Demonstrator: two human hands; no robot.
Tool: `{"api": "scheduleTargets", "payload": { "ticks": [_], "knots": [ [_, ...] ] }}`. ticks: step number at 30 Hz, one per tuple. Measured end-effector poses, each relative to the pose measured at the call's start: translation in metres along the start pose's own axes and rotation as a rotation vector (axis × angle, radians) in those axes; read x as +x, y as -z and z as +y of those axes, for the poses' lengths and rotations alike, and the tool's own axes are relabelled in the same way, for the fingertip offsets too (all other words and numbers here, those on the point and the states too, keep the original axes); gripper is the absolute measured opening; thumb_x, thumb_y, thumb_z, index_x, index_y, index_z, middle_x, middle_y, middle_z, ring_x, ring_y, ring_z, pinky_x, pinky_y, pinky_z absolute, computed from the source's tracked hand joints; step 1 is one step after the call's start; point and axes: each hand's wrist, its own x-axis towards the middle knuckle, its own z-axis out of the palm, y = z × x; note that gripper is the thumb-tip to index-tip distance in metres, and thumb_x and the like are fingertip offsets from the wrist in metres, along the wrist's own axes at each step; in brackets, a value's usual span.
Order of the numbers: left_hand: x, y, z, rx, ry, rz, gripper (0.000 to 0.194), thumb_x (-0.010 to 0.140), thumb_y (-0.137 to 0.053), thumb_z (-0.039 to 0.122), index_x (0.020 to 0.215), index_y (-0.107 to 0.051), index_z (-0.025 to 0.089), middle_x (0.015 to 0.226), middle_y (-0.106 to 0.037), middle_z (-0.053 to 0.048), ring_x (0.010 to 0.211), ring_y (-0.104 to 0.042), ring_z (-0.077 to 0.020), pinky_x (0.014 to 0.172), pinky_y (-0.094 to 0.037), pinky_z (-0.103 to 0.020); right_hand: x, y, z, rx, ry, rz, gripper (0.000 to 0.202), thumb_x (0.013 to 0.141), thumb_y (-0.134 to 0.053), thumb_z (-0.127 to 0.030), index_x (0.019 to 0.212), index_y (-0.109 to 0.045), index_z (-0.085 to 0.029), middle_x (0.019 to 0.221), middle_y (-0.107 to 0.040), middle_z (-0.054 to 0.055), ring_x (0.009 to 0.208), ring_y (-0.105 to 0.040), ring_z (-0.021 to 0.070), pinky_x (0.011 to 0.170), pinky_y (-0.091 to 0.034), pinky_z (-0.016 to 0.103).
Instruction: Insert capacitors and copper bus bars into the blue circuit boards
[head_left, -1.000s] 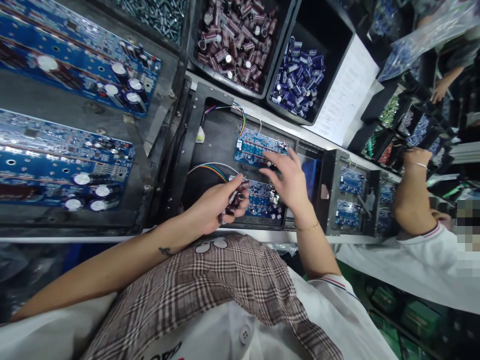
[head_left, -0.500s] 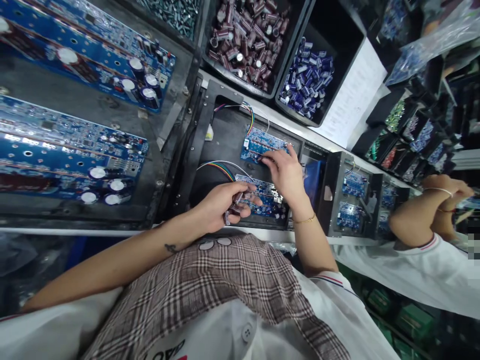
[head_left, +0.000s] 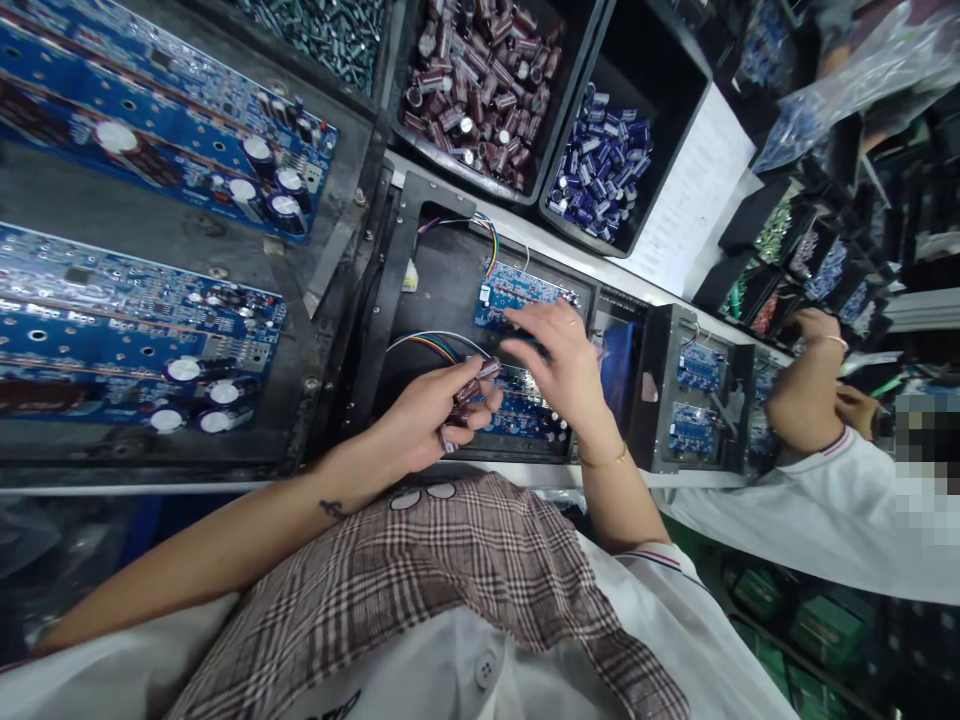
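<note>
My left hand [head_left: 431,410] is closed around several brown capacitors [head_left: 466,392], one poking out past the thumb. It hovers over the left side of the nearer blue circuit board [head_left: 517,420]. Fingers spread and apart from the thumb, my right hand [head_left: 559,355] is held above the gap between the two boards, with nothing visible between its fingertips. The farther circuit board [head_left: 514,292] lies in the same black tray [head_left: 442,285], partly covered by the right fingers. Rainbow ribbon wires [head_left: 493,240] run from both boards to the left.
Behind the tray stand a bin of brown capacitors [head_left: 480,85] and a bin of blue capacitors [head_left: 596,165]. Larger populated boards [head_left: 150,265] lie in a fixture at left. Printed paper [head_left: 697,190] lies right of the bins. A co-worker's arm [head_left: 806,385] reaches in at right.
My right hand has lifted off the farther board and come nearer the left hand, its fingers opening. In the left hand, a capacitor now sticks out past the thumb. The co-worker's arm has moved forward.
</note>
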Motion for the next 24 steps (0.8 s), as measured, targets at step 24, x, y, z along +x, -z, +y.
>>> {"api": "scheduleTargets", "payload": {
  "ticks": [24],
  "knots": [
    [-0.011, 0.002, -0.004, 0.032, -0.075, -0.011, 0.01, 0.089, -0.061, 0.023, 0.089, -0.058, 0.015, 0.066, -0.043, 0.004, 0.041, -0.035, -0.0016, 0.031, -0.015, -0.008, 0.036, -0.024, 0.005, -0.173, 0.028, -0.106, 0.019, 0.095, -0.047, -0.018, 0.101, -0.066, -0.019, 0.096, -0.068, 0.008, 0.093, -0.061, 0.023, 0.091, -0.049, 0.04]
  ]
}}
